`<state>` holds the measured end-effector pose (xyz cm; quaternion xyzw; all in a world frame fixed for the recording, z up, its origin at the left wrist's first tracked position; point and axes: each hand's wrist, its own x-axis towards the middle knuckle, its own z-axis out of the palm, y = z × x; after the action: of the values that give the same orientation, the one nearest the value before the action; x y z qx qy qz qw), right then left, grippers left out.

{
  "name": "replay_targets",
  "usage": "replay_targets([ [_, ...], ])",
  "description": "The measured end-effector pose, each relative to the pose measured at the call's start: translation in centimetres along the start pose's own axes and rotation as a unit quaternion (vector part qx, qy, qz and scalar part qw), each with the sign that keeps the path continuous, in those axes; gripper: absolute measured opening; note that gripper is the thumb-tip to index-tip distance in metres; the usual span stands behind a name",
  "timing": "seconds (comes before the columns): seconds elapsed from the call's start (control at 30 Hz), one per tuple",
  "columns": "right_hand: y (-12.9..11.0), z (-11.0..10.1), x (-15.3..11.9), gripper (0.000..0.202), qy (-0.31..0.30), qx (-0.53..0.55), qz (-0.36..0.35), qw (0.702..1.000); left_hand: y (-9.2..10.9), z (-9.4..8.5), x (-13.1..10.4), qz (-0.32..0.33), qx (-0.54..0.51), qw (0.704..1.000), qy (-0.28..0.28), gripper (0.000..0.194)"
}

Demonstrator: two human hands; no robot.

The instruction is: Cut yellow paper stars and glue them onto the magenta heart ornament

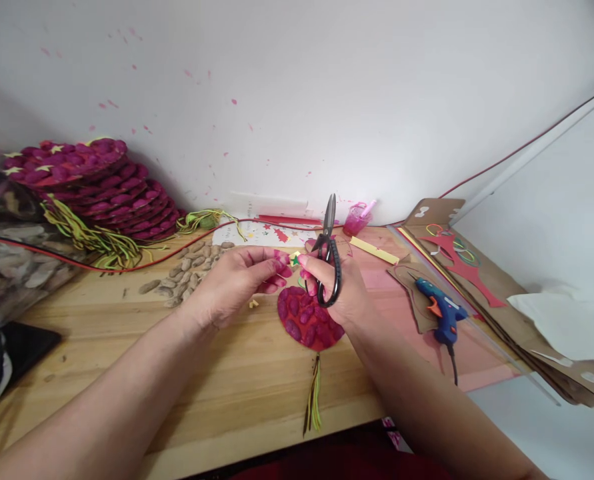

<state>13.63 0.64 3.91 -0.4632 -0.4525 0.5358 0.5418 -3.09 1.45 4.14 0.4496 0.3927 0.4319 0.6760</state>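
Right up at the fingertips, pinches a small green-and-yellow star [295,259] between the left hand [244,277] and the right hand [344,287], with a narrow grip on both sides. Holds the black-handled scissors [330,217] in the right hand too, loops around by the fingers, blades aimed at the wall [287,100]. And look just below! Shows a round red disc [309,319] covered in purple lumps, flat on the tabletop [217,387], with a green-and-dark tassel [315,400] trailing toward the near edge. Over to the left, spreads out loose peanuts [184,273], with pale scraps [253,303] nearer the disc. Farther left, leans a tall stack of purple discs [97,180] near the wall, pale stars across the top one. Swing right now: lays a yellow strip [374,250] near a pink-stained cup [357,219], then puts the blue glue gun [441,310] on the pink sheet [481,357], well apart from both hands. Beyond that, rests a red cutout [469,270] on brown cardboard [517,327].
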Motion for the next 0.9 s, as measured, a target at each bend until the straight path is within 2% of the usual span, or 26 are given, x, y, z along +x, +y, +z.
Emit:
replay_targets([
  [0.33,0.18,0.24,-0.15,0.022,-0.004,-0.023,0.002,1.0,-0.24,0.35,0.05,-0.01,-0.04,0.999,0.016,0.021],
  [0.63,0.28,0.38,-0.26,0.02,-0.014,-0.018,-0.004,1.0,-0.62,0.24,0.2,0.002,-0.03,0.999,0.034,0.027],
  [0.9,0.1,0.25,-0.28,0.021,-0.033,-0.017,-0.002,0.999,-0.65,0.02,0.32,0.017,-0.018,0.999,0.029,0.024],
])
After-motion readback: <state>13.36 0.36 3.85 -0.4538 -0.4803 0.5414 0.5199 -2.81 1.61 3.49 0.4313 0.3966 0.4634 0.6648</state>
